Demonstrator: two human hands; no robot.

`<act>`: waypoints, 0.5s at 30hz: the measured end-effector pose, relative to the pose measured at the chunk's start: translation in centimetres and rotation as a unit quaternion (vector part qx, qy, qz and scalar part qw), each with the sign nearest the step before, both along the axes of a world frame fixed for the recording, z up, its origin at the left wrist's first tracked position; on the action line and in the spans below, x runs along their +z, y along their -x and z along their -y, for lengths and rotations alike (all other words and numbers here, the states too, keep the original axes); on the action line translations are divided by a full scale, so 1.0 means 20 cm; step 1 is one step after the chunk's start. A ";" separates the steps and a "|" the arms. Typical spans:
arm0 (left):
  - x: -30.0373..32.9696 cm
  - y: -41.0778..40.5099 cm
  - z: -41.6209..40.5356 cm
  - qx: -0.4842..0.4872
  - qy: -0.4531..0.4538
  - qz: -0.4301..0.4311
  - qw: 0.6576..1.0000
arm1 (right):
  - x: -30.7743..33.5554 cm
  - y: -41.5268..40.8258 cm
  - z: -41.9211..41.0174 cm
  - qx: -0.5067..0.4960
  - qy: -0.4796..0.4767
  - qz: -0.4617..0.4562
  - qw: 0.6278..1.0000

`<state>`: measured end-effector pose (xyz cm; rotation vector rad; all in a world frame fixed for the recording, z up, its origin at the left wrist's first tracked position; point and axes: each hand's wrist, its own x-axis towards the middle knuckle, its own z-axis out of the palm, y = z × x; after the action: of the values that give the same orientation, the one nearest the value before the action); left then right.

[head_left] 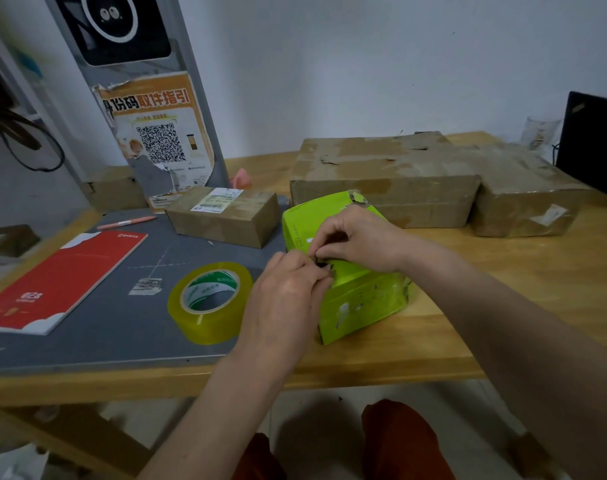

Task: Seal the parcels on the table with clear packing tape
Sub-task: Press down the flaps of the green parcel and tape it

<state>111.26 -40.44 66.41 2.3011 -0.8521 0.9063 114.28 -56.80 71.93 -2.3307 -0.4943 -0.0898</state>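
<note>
Parcel under inspection: green box (347,268), standing tilted on the wooden table (503,282), just right of the tape roll (210,301), which I take as my landmark. My left hand (288,292) and right hand (357,240) meet on the box's upper left edge, fingers of both curled and pinching at something small and dark there. I judge it a loose flap or tape end; I cannot make it out.

Handling, as I judge it: thin printed card, light, glossy and likely slippery, corners already torn, so it would dent under a hard squeeze. Best held flat across its broad faces, not by the frayed corner.

Beyond the roll sits a small brown parcel (226,216) bearing a label; two large brown parcels (385,174) lie farther right of it.

Hidden: the box's left face behind my hands, and the roll's free end, which I cannot locate.
</note>
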 end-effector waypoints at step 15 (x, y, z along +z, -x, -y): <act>0.11 0.03 0.08 0.111 0.038 -0.129 0.985 | -0.05 0.03 0.09 -0.001 -0.031 0.008 0.999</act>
<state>110.72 -42.10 68.66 2.4120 -0.4509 0.6956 113.59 -58.69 70.95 -2.2707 -0.4900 -0.1240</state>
